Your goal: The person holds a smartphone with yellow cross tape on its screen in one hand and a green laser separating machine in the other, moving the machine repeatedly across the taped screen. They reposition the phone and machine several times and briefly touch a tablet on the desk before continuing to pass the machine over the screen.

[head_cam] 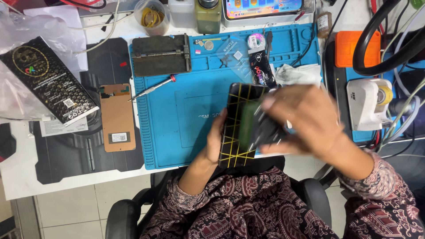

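My left hand [215, 140] grips a black phone cover with yellow criss-cross lines [237, 126], holding it upright by its lower left edge over the blue work mat [177, 115]. My right hand [305, 119] is blurred and closes on a dark flat part [261, 130] pressed against the cover's right side. What that dark part is cannot be made out clearly.
A screwdriver [152, 88] and a grey metal clamp [161, 55] lie on the mat's upper left. A tan phone back panel [117, 117] and a black patterned box [48, 82] sit to the left. A white tape dispenser [369, 104] stands at the right.
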{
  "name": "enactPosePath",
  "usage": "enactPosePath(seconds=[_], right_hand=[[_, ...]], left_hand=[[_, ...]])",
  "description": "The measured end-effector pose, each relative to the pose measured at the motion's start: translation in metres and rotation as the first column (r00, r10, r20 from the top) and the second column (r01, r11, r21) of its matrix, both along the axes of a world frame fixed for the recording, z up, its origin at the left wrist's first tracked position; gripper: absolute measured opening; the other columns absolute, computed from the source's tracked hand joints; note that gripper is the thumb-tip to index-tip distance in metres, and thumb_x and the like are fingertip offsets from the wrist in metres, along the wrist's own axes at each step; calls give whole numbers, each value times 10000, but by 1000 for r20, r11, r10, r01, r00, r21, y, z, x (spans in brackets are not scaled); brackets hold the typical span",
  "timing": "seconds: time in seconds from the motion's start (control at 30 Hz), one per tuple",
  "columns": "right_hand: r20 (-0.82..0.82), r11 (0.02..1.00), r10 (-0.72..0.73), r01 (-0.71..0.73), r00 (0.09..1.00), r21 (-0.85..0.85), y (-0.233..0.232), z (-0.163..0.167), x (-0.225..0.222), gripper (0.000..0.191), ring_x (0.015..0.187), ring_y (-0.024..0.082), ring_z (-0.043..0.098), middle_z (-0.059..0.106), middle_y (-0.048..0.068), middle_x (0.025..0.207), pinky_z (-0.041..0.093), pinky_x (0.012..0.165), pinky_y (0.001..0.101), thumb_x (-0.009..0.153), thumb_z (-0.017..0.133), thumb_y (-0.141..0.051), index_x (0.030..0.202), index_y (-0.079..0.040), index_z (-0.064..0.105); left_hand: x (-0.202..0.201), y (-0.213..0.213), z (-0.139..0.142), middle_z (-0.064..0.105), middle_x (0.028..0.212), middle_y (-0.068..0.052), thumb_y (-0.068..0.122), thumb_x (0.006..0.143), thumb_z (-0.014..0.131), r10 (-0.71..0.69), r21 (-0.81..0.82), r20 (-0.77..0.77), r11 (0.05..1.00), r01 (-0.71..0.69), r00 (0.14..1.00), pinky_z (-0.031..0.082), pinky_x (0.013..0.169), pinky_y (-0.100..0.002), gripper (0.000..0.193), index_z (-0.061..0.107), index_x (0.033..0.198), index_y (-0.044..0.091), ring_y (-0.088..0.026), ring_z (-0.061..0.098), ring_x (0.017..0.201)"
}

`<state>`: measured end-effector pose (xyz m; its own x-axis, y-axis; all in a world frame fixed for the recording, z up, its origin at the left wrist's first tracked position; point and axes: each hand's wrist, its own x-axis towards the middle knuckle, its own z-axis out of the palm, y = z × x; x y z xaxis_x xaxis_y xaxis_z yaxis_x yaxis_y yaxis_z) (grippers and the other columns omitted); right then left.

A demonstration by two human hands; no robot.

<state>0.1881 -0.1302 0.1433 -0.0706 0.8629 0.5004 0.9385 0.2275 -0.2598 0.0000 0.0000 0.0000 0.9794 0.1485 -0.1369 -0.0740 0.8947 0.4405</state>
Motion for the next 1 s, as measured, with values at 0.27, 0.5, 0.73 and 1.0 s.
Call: enactPosePath(seconds=[0.27, 0.5, 0.73, 1.0], right_hand=[[164, 917, 332, -359, 929, 174, 13, 1, -47, 616, 1030, 247, 708, 735, 127, 1064, 558, 946, 392, 955, 755, -498, 1239, 42, 671], [113, 984, -25, 5, 993, 176, 19, 18, 1, 670, 1023, 346, 666, 685, 148, 1065, 523, 899, 461, 916, 833, -501, 1235, 56, 639], [57, 957, 244, -250, 968, 146, 17, 6, -22, 662, 983, 326, 678, 695, 130, 1022, 545, 856, 412, 909, 768, -546, 1191, 40, 648], [126, 960, 246, -260, 961, 109, 22, 20, -21, 665, 992, 301, 685, 702, 142, 1068, 547, 850, 406, 893, 794, -519, 1193, 57, 652]], left_hand=[[9, 4, 36, 696, 1150, -129, 613, 1128, 303, 18, -122, 49, 992, -12, 999, 511, 760, -298, 794, 534, 1487, -57, -167, 632, 892], [4, -1, -1, 699, 1157, -161, 603, 1132, 359, -73, -61, 38, 995, 75, 997, 586, 850, -380, 709, 554, 1392, -27, -246, 706, 997], [8, 0, 16, 598, 1384, -169, 598, 1046, 303, -87, -206, -7, 975, 84, 996, 526, 1071, -387, 766, 474, 1498, 4, -229, 634, 1203], [10, 3, 28, 623, 1378, -132, 588, 953, 292, -74, -50, -63, 996, 71, 995, 544, 1091, -354, 783, 448, 1451, 5, -203, 661, 1223]])
